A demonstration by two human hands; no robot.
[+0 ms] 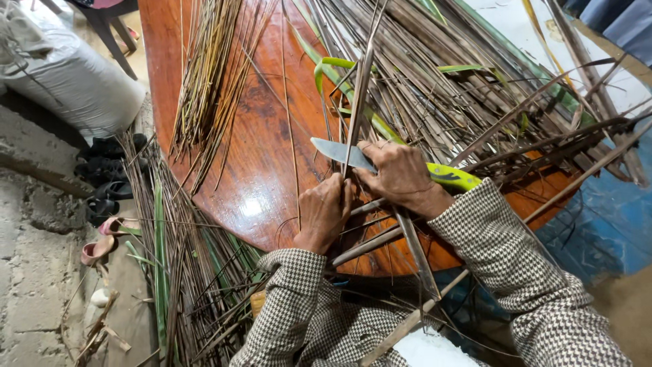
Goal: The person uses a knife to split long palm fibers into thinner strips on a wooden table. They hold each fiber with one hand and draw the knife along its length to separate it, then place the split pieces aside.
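Note:
My right hand point(399, 175) grips a knife with a yellow-green handle point(454, 178); its grey blade point(334, 151) points left across a long dry leaf strip point(360, 95). My left hand point(324, 212) pinches the lower end of that strip just under the blade. The strip stands up and away from me over the round polished wooden table point(261, 156). Both sleeves are houndstooth cloth.
A big heap of dry and green leaf strips point(468, 88) covers the table's right side. A bundle of thin stripped ribs point(204, 81) lies at upper left. More leaves point(170, 258) litter the floor at left, beside sandals point(102, 231), dark shoes and a white sack point(68, 75).

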